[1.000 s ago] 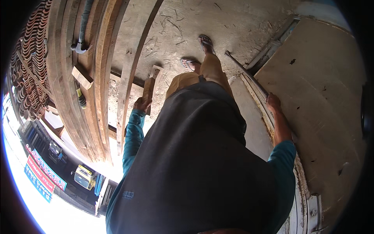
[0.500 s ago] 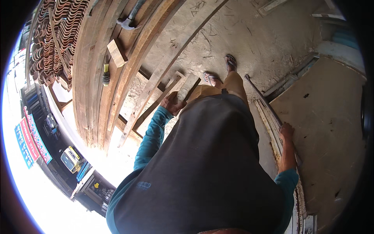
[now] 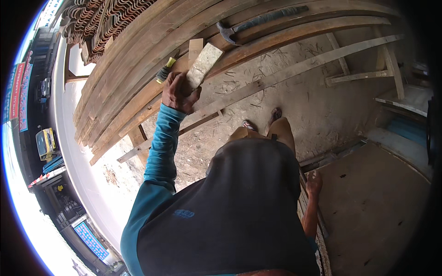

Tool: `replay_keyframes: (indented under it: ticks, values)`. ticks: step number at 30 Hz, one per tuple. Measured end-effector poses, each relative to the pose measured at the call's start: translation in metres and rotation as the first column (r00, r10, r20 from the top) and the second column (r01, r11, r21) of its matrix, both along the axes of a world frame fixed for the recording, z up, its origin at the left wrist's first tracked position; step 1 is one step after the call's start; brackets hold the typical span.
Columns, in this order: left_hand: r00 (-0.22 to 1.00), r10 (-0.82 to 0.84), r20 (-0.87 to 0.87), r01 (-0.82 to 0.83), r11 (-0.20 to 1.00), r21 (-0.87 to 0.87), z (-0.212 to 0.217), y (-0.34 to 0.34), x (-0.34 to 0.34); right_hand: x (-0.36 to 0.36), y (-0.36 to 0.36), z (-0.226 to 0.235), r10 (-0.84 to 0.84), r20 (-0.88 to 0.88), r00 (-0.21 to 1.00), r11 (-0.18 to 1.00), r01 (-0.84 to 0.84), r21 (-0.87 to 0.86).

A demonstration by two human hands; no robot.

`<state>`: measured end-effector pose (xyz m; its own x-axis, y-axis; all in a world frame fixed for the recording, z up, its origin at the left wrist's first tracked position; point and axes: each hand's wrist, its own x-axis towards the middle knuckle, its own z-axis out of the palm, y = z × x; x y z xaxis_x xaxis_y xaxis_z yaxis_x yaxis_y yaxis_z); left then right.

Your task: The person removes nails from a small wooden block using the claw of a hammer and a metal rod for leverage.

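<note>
My left hand (image 3: 179,92) is raised out in front and closed around a short flat piece of wood (image 3: 203,63), holding it up over a stack of long planks (image 3: 133,69). My right hand (image 3: 314,183) hangs low at my side with its fingers loosely apart, resting by the edge of a brown board (image 3: 373,207). A claw hammer (image 3: 258,23) lies on the planks just beyond the wood piece. A small tool with a yellow and black handle (image 3: 164,70) lies beside my left hand.
Long battens (image 3: 299,69) run across the dusty ground in front of my feet (image 3: 262,120). Stacked roof tiles (image 3: 110,18) sit behind the planks. A wooden frame (image 3: 368,69) stands at the right. A street with a yellow vehicle (image 3: 44,142) lies at the left.
My left hand has lifted the flat wood piece from the low battens up to the plank stack. My view has swung, and my right hand stays by the brown board.
</note>
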<state>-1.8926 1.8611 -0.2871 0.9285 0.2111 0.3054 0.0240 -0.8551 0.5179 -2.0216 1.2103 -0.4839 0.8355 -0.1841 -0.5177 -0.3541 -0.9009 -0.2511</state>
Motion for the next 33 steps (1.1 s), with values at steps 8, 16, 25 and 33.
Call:
replay_keyframes:
  ticks: [8, 16, 25, 33]
  values:
    - [0.998, -0.003, 0.067, -0.025, 0.913, 0.407, 0.023, 0.065, 0.084, 0.153, 0.143, 0.067, 0.215, 0.272, 0.938, 0.932, -0.28, 0.229]
    - [0.992, 0.126, 0.011, -0.113, 0.846, 0.522, 0.022, 0.118, 0.114, 0.345, 0.261, 0.147, 0.356, 0.719, 0.597, 0.744, -0.646, 0.169]
    - [0.8, 0.553, 0.231, -0.599, 0.747, 0.287, -0.042, 0.09, 0.086, 0.501, 0.38, 0.167, 0.568, 0.796, 0.209, 0.427, -0.902, -0.067]
    - [0.733, 0.667, -0.132, -0.653, 0.745, 0.139, -0.102, 0.091, 0.015, 0.561, 0.399, 0.156, 0.685, 0.726, 0.059, 0.121, -0.992, -0.033]
